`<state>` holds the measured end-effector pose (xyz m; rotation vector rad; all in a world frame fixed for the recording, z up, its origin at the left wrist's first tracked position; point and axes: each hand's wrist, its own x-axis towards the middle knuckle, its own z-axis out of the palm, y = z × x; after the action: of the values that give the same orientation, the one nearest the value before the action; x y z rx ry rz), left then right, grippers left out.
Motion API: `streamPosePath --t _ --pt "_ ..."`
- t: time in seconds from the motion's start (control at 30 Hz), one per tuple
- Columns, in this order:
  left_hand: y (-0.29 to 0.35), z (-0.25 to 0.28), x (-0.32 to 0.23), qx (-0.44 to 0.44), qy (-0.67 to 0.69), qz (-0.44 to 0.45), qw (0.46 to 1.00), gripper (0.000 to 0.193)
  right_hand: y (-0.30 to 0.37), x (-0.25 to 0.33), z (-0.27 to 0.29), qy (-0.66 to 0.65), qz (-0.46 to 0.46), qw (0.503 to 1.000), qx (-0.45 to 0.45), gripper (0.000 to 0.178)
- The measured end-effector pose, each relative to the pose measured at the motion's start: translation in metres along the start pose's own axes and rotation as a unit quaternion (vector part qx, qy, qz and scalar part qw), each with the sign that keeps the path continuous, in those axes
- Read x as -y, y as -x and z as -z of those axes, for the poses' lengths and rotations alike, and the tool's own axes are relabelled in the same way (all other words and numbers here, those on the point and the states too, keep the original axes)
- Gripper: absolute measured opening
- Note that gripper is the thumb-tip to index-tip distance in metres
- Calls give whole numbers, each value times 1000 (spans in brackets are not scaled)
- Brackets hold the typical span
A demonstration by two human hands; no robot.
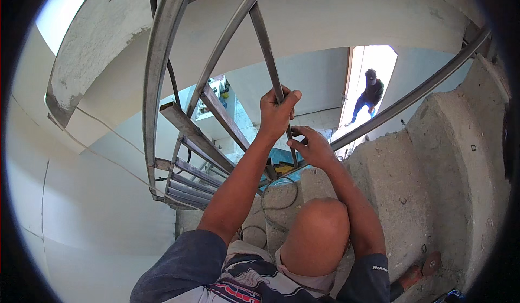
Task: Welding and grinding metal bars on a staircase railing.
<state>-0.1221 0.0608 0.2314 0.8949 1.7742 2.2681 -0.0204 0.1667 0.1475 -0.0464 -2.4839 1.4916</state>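
Here, a slim upright metal bar of an unfinished stair railing stands just above the picture's centre, running from twelve o'clock down toward the middle. The left hand is wrapped around it in a closed grip, thumb across the front. Just below, toward five o'clock, the right hand pinches the same bar lower down, fingers curled on it. The bar's foot meets a sloping bottom rail that climbs toward two o'clock. At ten o'clock, curved steel handrails sweep down to a fan of metal stair treads at eight o'clock. Rough concrete steps fill the three o'clock side. A bare knee sits at six o'clock. At one o'clock another person stands in a bright doorway
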Motion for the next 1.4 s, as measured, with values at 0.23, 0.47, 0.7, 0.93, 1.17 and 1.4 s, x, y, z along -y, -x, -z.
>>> streamPosePath --t 0.23,0.47,0.7,0.93,1.17,1.4 --pt "6 0 0 19 14 10 1000 27 1 -4 3 -37 11 999 12 47" --pt "8 2 0 27 10 8 1000 27 3 -9 0 -35 -29 996 70 54" --pt "8 2 2 36 7 11 999 25 0 -24 -4 -38 -35 996 70 63" --pt "0 10 -15 58 -41 26 997 25 -17 -51 8 62 11 996 69 69" --pt "9 7 -19 42 -57 55 996 28 -15 -91 -14 205 5 958 199 68" --pt "13 3 -15 44 -90 44 994 26 0 -116 -29 201 -50 962 177 70"
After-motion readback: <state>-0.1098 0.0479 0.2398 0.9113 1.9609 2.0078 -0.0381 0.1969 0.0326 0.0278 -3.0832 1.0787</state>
